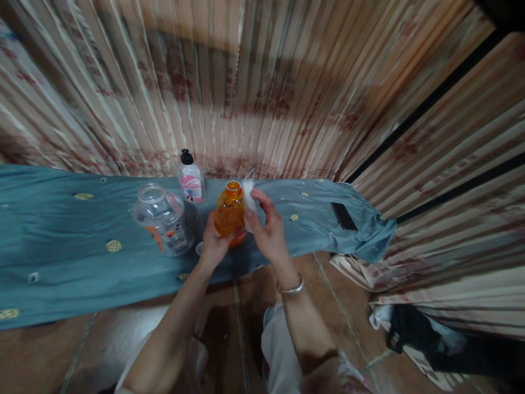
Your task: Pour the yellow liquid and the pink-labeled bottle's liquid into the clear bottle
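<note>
I view the scene from the head camera, looking down over both forearms.

1. Left hand (pixel 213 241): its grip is wrapped around the lower body of the translucent orange plastic jar (pixel 229 214), holding it upright just above the blue cloth-covered surface (pixel 61 257). The jar's mouth is uncovered; no lid shows on it.

2. Right hand (pixel 268 230): its grip is pinched on a small white wad of cloth or tissue (pixel 248 198), pressed against the jar's upper right side near the shoulder. A metal bangle (pixel 290 287) sits on that wrist.

3. Nearby items: a clear plastic jar with orange markings (pixel 164 220) stands just left of the orange jar, also uncovered. A small white squeeze bottle with a pink label and black cap (pixel 191 178) stands behind, between the two jars. A black phone (pixel 343 216) lies well apart to the right on the same surface. A striped curtain (pixel 262 82) hangs behind.

4. Step in hand, as I judge it: wiping the outside of the orange jar, with the wad at the shoulder.

5. Next move, as I judge it: the left grip must hold firmly and turn the jar while the right keeps the wad pressed flat to the wall, so unwiped faces come round. The jar looks smooth and light; a loose hold could let it slip.
</note>
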A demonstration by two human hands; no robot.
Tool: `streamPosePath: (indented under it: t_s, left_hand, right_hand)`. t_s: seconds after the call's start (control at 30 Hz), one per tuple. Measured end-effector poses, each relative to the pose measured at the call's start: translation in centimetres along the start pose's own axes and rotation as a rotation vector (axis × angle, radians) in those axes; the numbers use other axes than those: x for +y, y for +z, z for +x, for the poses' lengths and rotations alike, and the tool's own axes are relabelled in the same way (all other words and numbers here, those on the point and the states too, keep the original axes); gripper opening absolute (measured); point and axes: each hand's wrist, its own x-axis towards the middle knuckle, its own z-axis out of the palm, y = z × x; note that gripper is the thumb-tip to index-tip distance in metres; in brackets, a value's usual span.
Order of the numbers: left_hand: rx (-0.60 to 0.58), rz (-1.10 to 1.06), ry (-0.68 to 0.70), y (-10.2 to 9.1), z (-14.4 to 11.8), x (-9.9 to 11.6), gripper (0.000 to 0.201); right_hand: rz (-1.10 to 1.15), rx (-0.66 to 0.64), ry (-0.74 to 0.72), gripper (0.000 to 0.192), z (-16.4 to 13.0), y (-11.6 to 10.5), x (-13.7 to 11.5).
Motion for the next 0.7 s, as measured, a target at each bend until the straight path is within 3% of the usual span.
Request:
streamPosePath:
  t_s: [0.07, 0.13, 0.23, 0.3, 0.47, 0.6, 0.7]
  left_hand:
    - [-0.023, -0.025, 0.027, 0.1, -0.3, 0.6, 0.065]
    - [-0.059, -0.037, 0.02, 0.1, -0.8, 1.3, 0.064]
    - [-0.091, -0.007, -0.016, 0.0, -1.5, 1.9, 0.065]
    - [-0.114, -0.002, -0.049, 0.0, -1.8, 2.1, 0.065]
    - [-0.19, -0.102, -0.119, 0.2, -1.9, 1.7, 0.065]
    - [-0.136, -0.106, -0.094, 0.3, -1.5, 1.0, 0.058]
    - [-0.081, -0.07, -0.015, 0.2, -1.3, 0.3, 0.056]
  right_hand:
    - [-0.152, -0.071, -0.122, 0.046, -0.2, 0.7, -0.7]
    - [-0.149, -0.082, -0.12, 0.048, 0.0, 1.1, -0.6]
    - [0.079, -0.101, 0.008, 0.048, 1.4, 1.1, 0.3]
    - [0.252, -0.183, 0.11, 0.049, 3.1, 0.8, 0.7]
    - [0.352, -0.359, 0.288, 0.039, 7.2, 0.5, 0.7]
    - [0.312, -0.221, 0.292, 0.043, 6.5, 1.4, 0.7]
    - [0.171, -0.078, 0.137, 0.047, 3.4, 2.3, 0.4]
